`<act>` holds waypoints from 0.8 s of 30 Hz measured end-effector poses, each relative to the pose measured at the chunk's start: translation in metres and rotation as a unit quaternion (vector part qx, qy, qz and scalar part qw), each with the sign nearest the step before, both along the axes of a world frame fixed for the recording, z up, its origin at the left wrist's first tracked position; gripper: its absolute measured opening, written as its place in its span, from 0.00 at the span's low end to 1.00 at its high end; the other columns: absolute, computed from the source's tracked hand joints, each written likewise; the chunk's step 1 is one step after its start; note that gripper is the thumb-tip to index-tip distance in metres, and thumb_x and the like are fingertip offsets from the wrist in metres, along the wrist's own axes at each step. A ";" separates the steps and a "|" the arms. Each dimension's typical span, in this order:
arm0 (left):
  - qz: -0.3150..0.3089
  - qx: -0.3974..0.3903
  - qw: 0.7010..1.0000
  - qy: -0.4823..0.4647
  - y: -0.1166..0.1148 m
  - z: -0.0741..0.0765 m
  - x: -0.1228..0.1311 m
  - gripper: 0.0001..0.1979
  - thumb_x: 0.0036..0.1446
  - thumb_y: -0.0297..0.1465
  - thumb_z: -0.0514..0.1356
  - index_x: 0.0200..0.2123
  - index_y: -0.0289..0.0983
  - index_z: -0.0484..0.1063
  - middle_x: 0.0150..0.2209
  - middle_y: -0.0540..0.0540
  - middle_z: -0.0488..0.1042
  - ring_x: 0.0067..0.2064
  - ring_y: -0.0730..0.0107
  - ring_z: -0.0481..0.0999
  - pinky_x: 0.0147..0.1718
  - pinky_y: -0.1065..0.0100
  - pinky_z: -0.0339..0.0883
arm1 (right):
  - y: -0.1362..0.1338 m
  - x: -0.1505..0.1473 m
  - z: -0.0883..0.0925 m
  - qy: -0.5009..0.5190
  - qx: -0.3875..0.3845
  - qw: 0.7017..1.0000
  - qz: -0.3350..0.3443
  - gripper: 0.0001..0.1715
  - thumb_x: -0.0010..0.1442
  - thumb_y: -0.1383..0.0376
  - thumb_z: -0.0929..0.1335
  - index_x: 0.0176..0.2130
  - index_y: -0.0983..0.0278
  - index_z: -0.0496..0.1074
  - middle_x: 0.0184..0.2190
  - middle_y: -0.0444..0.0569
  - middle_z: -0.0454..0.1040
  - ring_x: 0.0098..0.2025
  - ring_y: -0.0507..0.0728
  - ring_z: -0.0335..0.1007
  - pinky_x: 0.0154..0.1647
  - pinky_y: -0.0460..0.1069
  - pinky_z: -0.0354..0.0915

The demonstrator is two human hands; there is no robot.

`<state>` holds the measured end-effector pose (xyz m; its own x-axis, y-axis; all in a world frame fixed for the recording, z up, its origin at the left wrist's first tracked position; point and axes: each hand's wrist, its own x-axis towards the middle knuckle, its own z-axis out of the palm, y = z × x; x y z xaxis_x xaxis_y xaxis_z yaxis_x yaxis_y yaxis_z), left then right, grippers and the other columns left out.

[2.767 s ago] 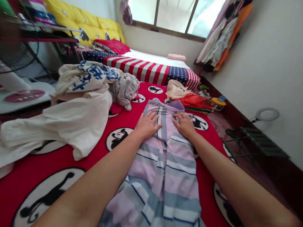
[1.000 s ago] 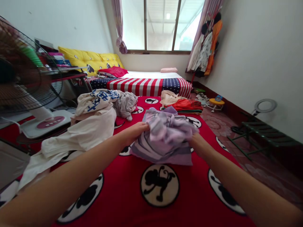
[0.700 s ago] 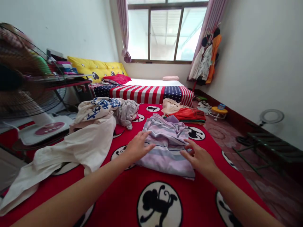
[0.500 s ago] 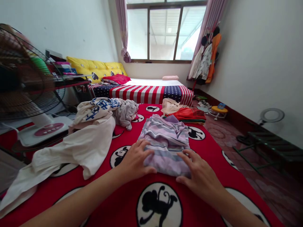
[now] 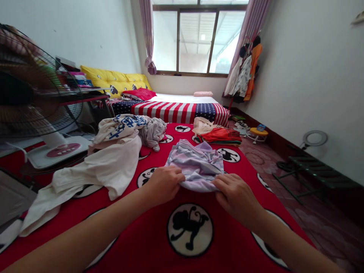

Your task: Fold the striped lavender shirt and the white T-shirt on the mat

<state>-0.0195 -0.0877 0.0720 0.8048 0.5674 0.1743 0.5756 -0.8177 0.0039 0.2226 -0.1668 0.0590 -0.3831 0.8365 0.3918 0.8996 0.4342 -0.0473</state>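
Note:
A striped lilac and grey shirt (image 5: 196, 161) lies partly folded and wrinkled on the red cloth with monkey prints (image 5: 159, 235). My left hand (image 5: 166, 184) is closed on the near left corner of the shirt, fingers curled over the fabric. At the near right corner my right hand (image 5: 234, 191) also grips the cloth, its thumb tucked beneath. Between the two hands the near edge is bunched and sags slightly. The fingertips are partly hidden in the fabric.
Left of the shirt lies a heap of cream and grey clothes (image 5: 113, 159). Beyond it on the right sits a stack of folded clothes (image 5: 218, 134). An electric fan (image 5: 31, 91) stands at the left edge, a dark green folding stool (image 5: 321, 172) on the floor at right.
Both hands have gone from resting open over the shirt to gripping its near corners. The near edge has been lifted and moved away from me, with more wrinkles.

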 end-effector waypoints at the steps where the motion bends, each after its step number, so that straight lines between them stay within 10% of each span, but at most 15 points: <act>1: -0.006 -0.025 1.000 0.000 -0.015 0.002 -0.007 0.10 0.53 0.25 0.53 0.35 0.40 0.73 0.36 0.46 0.74 0.39 0.61 0.73 0.37 0.64 0.64 | -0.015 -0.004 0.000 0.017 -0.003 1.000 0.022 0.10 0.56 0.73 0.62 0.36 0.63 0.71 0.34 0.50 0.73 0.38 0.59 0.66 0.41 0.53 0.58; 9: -0.005 -0.278 0.958 0.072 -0.101 0.011 -0.039 0.08 0.50 0.29 0.63 0.37 0.41 0.75 0.39 0.48 0.75 0.39 0.64 0.74 0.35 0.69 0.65 | -0.088 -0.012 -0.035 0.051 -0.073 0.986 0.140 0.11 0.62 0.54 0.66 0.36 0.58 0.71 0.30 0.45 0.75 0.31 0.55 0.69 0.34 0.49 0.61; 14: -0.065 -0.314 0.947 -0.014 -0.067 0.031 -0.028 0.12 0.58 0.39 0.61 0.42 0.41 0.77 0.35 0.49 0.77 0.34 0.70 0.75 0.32 0.73 0.62 | -0.048 0.025 -0.005 0.183 -0.137 0.973 -0.020 0.11 0.63 0.56 0.65 0.39 0.58 0.74 0.39 0.48 0.76 0.40 0.56 0.72 0.40 0.49 0.65; 24: -0.015 -0.105 0.989 -0.104 0.009 -0.016 0.097 0.18 0.55 0.42 0.61 0.44 0.37 0.76 0.41 0.41 0.76 0.43 0.57 0.75 0.39 0.64 0.66 | 0.014 0.041 -0.030 0.372 -0.034 0.920 -0.114 0.08 0.59 0.62 0.66 0.36 0.62 0.75 0.33 0.47 0.76 0.34 0.55 0.72 0.38 0.49 0.66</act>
<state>0.0775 -0.0785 0.0561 0.7813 0.5850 0.2176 0.5200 -0.8029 0.2914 0.2641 -0.1528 0.0285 0.1585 0.8940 0.4191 0.6738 0.2124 -0.7078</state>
